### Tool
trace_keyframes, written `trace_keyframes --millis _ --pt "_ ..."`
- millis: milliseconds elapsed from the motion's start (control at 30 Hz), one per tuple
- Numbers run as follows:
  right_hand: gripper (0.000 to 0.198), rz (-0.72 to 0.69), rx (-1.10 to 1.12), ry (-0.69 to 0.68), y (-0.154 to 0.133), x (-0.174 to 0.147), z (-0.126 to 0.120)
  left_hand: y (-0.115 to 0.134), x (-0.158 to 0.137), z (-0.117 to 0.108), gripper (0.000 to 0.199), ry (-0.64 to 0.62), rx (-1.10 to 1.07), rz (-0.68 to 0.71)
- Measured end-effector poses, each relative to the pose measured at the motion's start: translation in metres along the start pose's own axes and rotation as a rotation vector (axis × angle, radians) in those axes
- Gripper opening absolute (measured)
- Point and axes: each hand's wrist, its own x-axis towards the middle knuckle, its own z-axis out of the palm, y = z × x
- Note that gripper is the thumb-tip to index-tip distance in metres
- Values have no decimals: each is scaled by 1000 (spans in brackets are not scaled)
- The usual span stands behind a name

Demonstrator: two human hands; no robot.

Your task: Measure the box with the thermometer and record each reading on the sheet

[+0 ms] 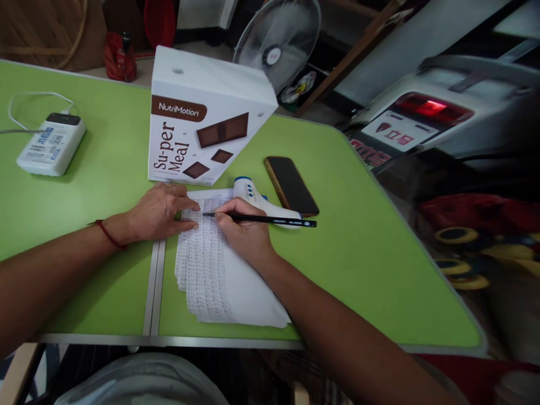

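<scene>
Several sheets of paper (253, 292) lie on the green table, with dense rows of handwriting down their left part. My right hand (244, 230) pinches a black pen (278, 220), its tip at the upper part of the writing and its barrel slanting out to the right. Fingers apart, my left hand (164, 212) rests at the papers' upper left edge, thumb and fingertips touching the sheet. Just beyond my right hand lies a white infrared thermometer (250, 190) with blue buttons; my hand and the pen hide part of it.
A white NutriMotion box (215, 79) stands behind the papers. To its right a phone (292, 185) lies face up. A white device with a cable (54, 143) sits at left. Beyond the green table (358, 270) are a fan (278, 42) and a scooter's rear (426, 118).
</scene>
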Motion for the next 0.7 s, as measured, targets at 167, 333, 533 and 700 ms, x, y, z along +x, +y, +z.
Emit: trace_keyframes --millis 167,333,533,700 --pt "5 -5 -17 -8 -1 0 -1 -1 -1 0 23 7 -9 5" --pt "5 -31 -17 -20 0 -1 -2 0 -1 -1 24 3 -14 6" --pt "6 -47 -1 13 2 0 -1 0 0 -1 25 5 -15 2" --pt "6 -40 -24 -11 3 0 -1 1 0 0 24 -2 -7 3"
